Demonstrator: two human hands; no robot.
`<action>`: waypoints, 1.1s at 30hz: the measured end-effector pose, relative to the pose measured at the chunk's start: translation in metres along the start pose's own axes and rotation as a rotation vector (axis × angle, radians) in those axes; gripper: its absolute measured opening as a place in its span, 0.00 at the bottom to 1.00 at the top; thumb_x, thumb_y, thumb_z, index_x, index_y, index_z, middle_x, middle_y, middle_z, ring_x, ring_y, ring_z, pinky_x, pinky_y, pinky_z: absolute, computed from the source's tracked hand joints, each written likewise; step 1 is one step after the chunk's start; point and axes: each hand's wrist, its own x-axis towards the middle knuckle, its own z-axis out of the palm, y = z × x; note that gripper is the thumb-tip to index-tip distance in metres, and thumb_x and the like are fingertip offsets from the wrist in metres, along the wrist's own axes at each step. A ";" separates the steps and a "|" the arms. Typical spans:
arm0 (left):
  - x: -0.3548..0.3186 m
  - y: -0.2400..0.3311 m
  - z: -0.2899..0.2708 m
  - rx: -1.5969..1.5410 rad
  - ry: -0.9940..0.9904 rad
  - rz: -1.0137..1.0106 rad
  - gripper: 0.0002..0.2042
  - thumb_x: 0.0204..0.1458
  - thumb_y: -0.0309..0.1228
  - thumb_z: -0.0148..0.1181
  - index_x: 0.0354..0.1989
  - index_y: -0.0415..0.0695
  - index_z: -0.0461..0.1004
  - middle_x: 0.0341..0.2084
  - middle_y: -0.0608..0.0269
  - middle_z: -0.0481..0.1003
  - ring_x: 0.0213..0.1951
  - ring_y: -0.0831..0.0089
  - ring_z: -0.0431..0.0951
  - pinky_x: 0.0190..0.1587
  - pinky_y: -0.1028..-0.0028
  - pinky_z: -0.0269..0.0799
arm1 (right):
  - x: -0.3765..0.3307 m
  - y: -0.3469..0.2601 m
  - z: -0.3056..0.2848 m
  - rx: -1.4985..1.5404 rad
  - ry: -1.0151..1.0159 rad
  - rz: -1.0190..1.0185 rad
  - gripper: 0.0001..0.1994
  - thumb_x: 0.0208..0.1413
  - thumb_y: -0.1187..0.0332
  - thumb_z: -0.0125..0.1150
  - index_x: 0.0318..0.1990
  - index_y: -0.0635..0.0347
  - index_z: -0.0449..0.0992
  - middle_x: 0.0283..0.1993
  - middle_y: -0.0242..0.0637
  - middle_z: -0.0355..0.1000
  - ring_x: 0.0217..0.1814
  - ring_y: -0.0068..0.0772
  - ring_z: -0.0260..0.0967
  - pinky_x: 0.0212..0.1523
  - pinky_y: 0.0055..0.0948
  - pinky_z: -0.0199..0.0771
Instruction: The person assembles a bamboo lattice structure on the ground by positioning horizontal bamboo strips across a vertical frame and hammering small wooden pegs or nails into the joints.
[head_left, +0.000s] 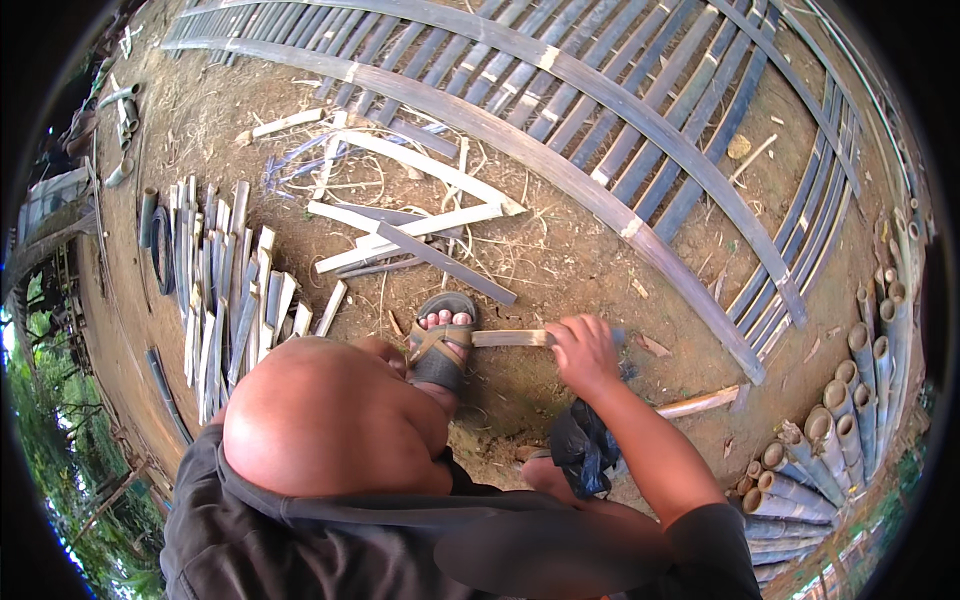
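Observation:
A split bamboo strip (511, 339) lies crosswise, one end at my sandaled foot (440, 345). My right hand (585, 352) is closed round its other end. A blurred bluish end sticks out past the fingers, and I cannot make out whether it belongs to the strip or to a tool. Only a little of my left hand (378, 351) shows, beside the sandal; my raised knee (320, 420) covers the rest and hides its fingers. Below the right hand, a black plastic bag (583, 447) hangs by my other leg.
Cut bamboo slats (225, 270) stand bundled at left. Loose pale strips (420, 222) and shavings litter the dirt ahead. A large bamboo lattice (590, 70) spreads across the far side. Bamboo poles (820, 430) are stacked at right, and another strip (698, 402) lies near my right forearm.

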 end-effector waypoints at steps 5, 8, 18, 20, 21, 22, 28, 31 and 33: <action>0.035 0.097 -0.084 0.669 0.427 0.485 0.11 0.61 0.38 0.57 0.36 0.45 0.82 0.34 0.47 0.81 0.37 0.50 0.82 0.42 0.56 0.78 | -0.033 0.015 -0.023 -0.115 0.059 0.179 0.25 0.49 0.67 0.74 0.56 0.49 0.77 0.59 0.39 0.69 0.64 0.48 0.64 0.67 0.50 0.62; 0.055 0.168 -0.151 1.066 0.731 0.512 0.13 0.61 0.36 0.58 0.52 0.48 0.78 0.51 0.56 0.77 0.53 0.58 0.77 0.57 0.59 0.74 | -0.017 0.001 -0.036 -0.098 0.124 0.249 0.30 0.48 0.63 0.76 0.61 0.49 0.75 0.65 0.43 0.65 0.66 0.53 0.62 0.67 0.53 0.61; 0.104 0.197 -0.179 1.225 0.699 0.567 0.20 0.51 0.31 0.67 0.55 0.50 0.75 0.50 0.59 0.74 0.59 0.57 0.73 0.62 0.56 0.67 | 0.021 0.049 -0.079 -0.151 0.498 0.560 0.30 0.51 0.64 0.74 0.63 0.51 0.73 0.67 0.43 0.64 0.70 0.54 0.60 0.70 0.52 0.58; 0.099 0.209 -0.172 1.218 0.722 0.676 0.15 0.50 0.29 0.65 0.47 0.48 0.75 0.48 0.58 0.74 0.56 0.56 0.73 0.60 0.55 0.68 | -0.001 0.059 -0.088 -0.153 0.527 0.593 0.29 0.52 0.65 0.73 0.63 0.52 0.73 0.66 0.44 0.64 0.70 0.53 0.60 0.70 0.52 0.58; 0.098 0.209 -0.169 1.216 0.738 0.736 0.13 0.49 0.28 0.64 0.44 0.46 0.73 0.48 0.57 0.73 0.55 0.56 0.73 0.59 0.56 0.68 | -0.010 0.061 -0.093 -0.153 0.539 0.603 0.29 0.53 0.65 0.73 0.63 0.52 0.73 0.66 0.44 0.64 0.70 0.53 0.60 0.71 0.52 0.58; 0.094 0.212 -0.162 1.210 0.752 0.857 0.12 0.48 0.27 0.63 0.42 0.45 0.72 0.47 0.56 0.73 0.54 0.55 0.73 0.59 0.56 0.68 | -0.019 0.060 -0.095 -0.145 0.554 0.612 0.28 0.53 0.65 0.73 0.63 0.52 0.73 0.66 0.44 0.64 0.70 0.53 0.60 0.70 0.52 0.58; 0.056 0.234 -0.135 1.181 0.563 1.204 0.11 0.53 0.33 0.67 0.36 0.46 0.70 0.30 0.59 0.77 0.29 0.60 0.82 0.32 0.61 0.79 | -0.008 -0.002 -0.098 -0.049 0.630 0.392 0.26 0.57 0.59 0.69 0.63 0.53 0.73 0.66 0.45 0.64 0.70 0.52 0.60 0.71 0.53 0.57; 0.044 0.274 -0.082 1.295 0.376 1.013 0.11 0.54 0.32 0.67 0.37 0.45 0.69 0.31 0.58 0.78 0.31 0.60 0.82 0.35 0.62 0.80 | 0.005 -0.043 -0.110 -0.125 0.562 0.175 0.27 0.60 0.53 0.66 0.64 0.50 0.72 0.65 0.44 0.66 0.70 0.50 0.61 0.71 0.57 0.55; 0.037 0.301 -0.050 1.348 0.272 1.054 0.12 0.56 0.36 0.66 0.39 0.45 0.69 0.31 0.58 0.78 0.31 0.60 0.83 0.34 0.61 0.81 | 0.013 -0.059 -0.107 -0.148 0.469 0.168 0.24 0.60 0.57 0.66 0.63 0.51 0.73 0.64 0.41 0.67 0.68 0.48 0.64 0.69 0.54 0.60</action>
